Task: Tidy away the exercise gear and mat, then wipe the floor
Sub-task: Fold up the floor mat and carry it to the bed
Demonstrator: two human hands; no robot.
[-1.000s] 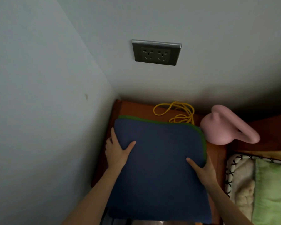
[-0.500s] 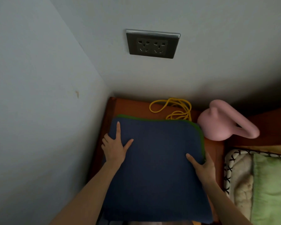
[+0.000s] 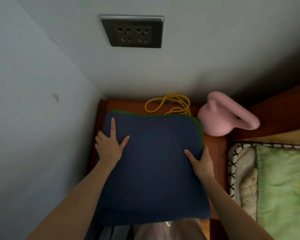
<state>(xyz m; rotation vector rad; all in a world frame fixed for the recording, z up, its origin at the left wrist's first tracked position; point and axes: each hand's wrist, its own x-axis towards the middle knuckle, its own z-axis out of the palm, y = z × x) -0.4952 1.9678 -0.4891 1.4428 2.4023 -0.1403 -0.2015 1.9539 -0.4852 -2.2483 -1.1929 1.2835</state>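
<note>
Lower and farther in than a second ago, the folded mat (image 3: 152,170) now sits deeper on the wooden tabletop (image 3: 215,149) in the corner of the room, and the left hand's index finger has stretched out toward the mat's far edge. The left hand (image 3: 109,148) lies flat on the mat's blue top near its left border, fingers (image 3: 113,126) straight and spread. The right hand (image 3: 202,163) holds the mat's right edge, thumb on top and the other fingers tucked beneath, out of sight. A green layer shows along the mat's far and right rims. Just behind the mat lies a coiled yellow rope (image 3: 168,104), partly covered by it; just beside its far right corner rests a pink kettlebell (image 3: 218,118), tipped on its side. Gear and mat appear largely stowed here, though whether the mat has fully settled on the tabletop cannot be told from this angle. Letting go of the mat and wiping the floor seem to be what is left; no cloth or mop is in view. A bed with a green pillow (image 3: 282,187) adjoins on the right, and a wall socket (image 3: 133,31) sits above.
</note>
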